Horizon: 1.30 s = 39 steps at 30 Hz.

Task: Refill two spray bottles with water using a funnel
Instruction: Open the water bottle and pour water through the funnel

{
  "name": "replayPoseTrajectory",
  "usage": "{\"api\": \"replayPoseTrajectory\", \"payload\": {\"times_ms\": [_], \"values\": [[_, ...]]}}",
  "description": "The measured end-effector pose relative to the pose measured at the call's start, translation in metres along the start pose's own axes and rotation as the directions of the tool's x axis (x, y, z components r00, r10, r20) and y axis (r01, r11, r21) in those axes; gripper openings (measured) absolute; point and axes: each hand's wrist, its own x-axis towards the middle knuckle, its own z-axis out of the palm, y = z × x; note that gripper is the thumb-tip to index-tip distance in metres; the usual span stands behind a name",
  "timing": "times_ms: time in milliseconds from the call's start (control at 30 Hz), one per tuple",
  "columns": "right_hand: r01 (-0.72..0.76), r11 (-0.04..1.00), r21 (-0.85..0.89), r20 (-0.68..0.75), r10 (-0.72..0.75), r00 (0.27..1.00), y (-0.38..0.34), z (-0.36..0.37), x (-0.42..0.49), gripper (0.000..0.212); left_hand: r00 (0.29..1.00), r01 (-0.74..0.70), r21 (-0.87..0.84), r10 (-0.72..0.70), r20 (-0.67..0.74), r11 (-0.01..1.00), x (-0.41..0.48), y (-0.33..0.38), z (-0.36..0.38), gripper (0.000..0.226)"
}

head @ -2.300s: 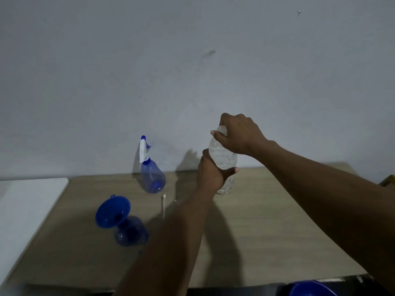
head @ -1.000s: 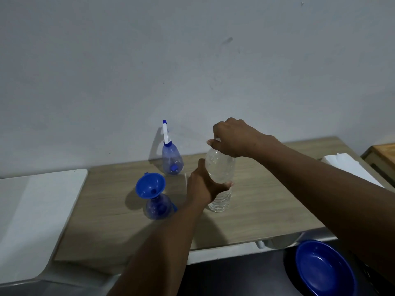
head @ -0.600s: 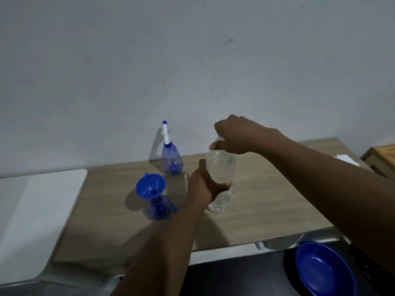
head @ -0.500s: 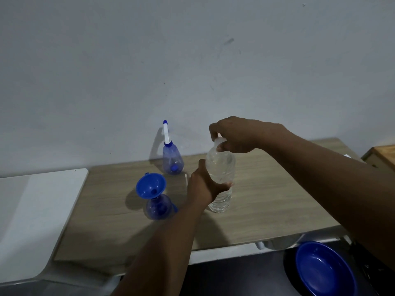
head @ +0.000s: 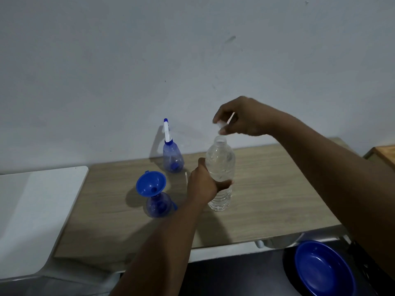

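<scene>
Left hand (head: 203, 184) grips the open water bottle (head: 221, 165), right hand (head: 245, 118) pinches its cap (head: 222, 124); a hasty pour could overshoot the near-left funnel (head: 151, 183).

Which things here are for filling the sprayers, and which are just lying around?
For the job: water bottle, cap, funnel, front spray bottle under the funnel, back spray bottle.
Lying about: blue bowl, white board.

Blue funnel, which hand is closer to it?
Left. The left hand grips the water bottle just right of the funnel; the right hand pinches the cap higher up, farther away.
</scene>
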Motion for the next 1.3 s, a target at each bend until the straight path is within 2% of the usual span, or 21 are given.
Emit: {"api": "replayPoseTrajectory", "payload": {"times_ms": [100,167,267,400,533,767,867,933,1067,1100,1167,1233,1300], "values": [[-0.118,0.982,0.149,-0.232,0.151,0.961,0.039,0.011,0.002,0.036,1.000,-0.010,-0.009,0.010,-0.020,1.000,0.000,0.000,0.000,0.098],[-0.244,0.955,0.171,-0.302,0.287,0.909,0.074,0.043,-0.001,0.038,0.999,-0.016,-0.004,0.016,-0.037,1.000,-0.001,0.000,0.001,0.095],[-0.463,0.869,0.173,-0.170,0.489,0.855,0.122,0.110,-0.018,0.037,0.999,-0.020,-0.002,0.020,-0.046,1.000,0.000,0.000,0.002,0.093],[-0.581,0.808,0.098,-0.022,0.585,0.811,0.154,0.186,-0.044,0.029,0.998,-0.031,-0.005,0.031,-0.056,1.000,0.001,-0.001,0.002,0.094],[-0.573,0.817,0.067,0.007,0.574,0.819,0.167,0.228,-0.052,0.022,0.998,-0.035,0.002,0.035,-0.053,0.999,0.000,-0.001,0.003,0.097],[-0.529,0.849,0.006,0.029,0.528,0.849,0.177,0.250,-0.052,0.032,0.999,-0.025,0.011,0.025,-0.048,1.000,-0.001,-0.001,0.004,0.099],[-0.545,0.838,0.009,0.073,0.543,0.836,0.174,0.246,-0.050,0.053,0.999,-0.023,0.010,0.024,-0.038,1.000,-0.001,-0.001,0.003,0.100],[-0.528,0.845,0.081,0.051,0.526,0.849,0.170,0.236,-0.047,0.064,0.999,-0.024,0.006,0.024,-0.034,1.000,-0.002,0.001,0.002,0.100],[-0.326,0.875,0.358,0.081,0.319,0.944,0.163,0.217,-0.044,0.115,1.000,-0.026,-0.032,0.026,-0.004,0.999,-0.004,0.004,0.000,0.103],[-0.271,0.882,0.386,0.072,0.264,0.962,0.157,0.212,-0.044,0.119,1.000,-0.025,-0.056,0.026,0.008,0.998,-0.005,0.005,-0.001,0.104],[-0.166,0.866,0.471,0.025,0.175,0.984,0.145,0.207,-0.046,0.103,0.999,-0.022,-0.100,0.025,0.026,0.995,-0.005,0.006,-0.004,0.103],[-0.119,0.826,0.551,-0.029,0.162,0.986,0.129,0.207,-0.044,0.082,0.999,-0.014,-0.139,0.021,0.048,0.990,-0.005,0.007,-0.007,0.098],[-0.109,0.779,0.617,-0.111,0.223,0.968,0.118,0.213,-0.040,0.085,0.997,-0.005,-0.168,0.018,0.073,0.986,-0.005,0.007,-0.012,0.093]]}}
